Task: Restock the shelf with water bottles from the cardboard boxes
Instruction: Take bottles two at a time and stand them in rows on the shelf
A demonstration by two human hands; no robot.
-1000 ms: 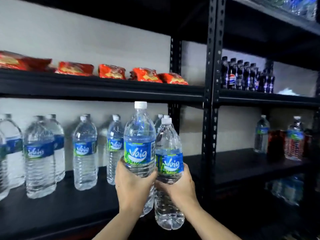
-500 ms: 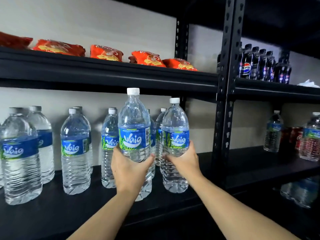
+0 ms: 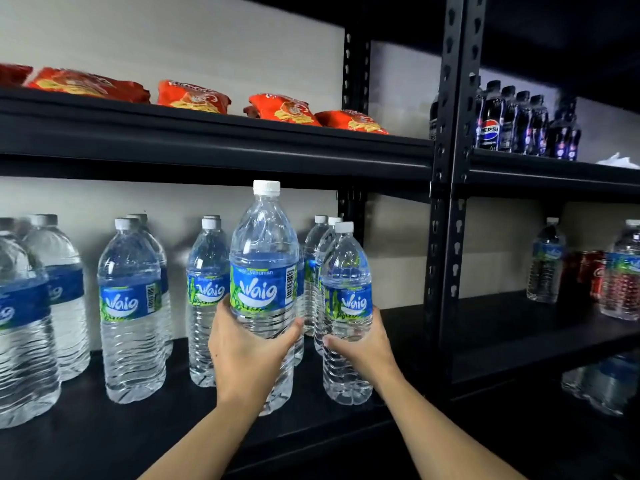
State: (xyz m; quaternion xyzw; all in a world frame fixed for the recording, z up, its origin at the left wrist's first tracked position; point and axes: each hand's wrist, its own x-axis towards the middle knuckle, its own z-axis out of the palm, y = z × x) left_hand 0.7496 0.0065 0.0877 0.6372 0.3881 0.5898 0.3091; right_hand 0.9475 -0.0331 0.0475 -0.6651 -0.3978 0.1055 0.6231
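Clear near bottle [image 3: 265,258], gripped by left hand [image 3: 249,358], hides stocked bottles [image 3: 207,271]; right hand [image 3: 363,348], partly hidden, grips right bottle [image 3: 346,271]

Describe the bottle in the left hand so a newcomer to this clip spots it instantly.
Find the black shelf lined with water bottles, below the orange snack packets. Near its middle, the left hand grips one bottle under its label. Its white cap rises above every neighbour's, including the second bottle in the right hand.
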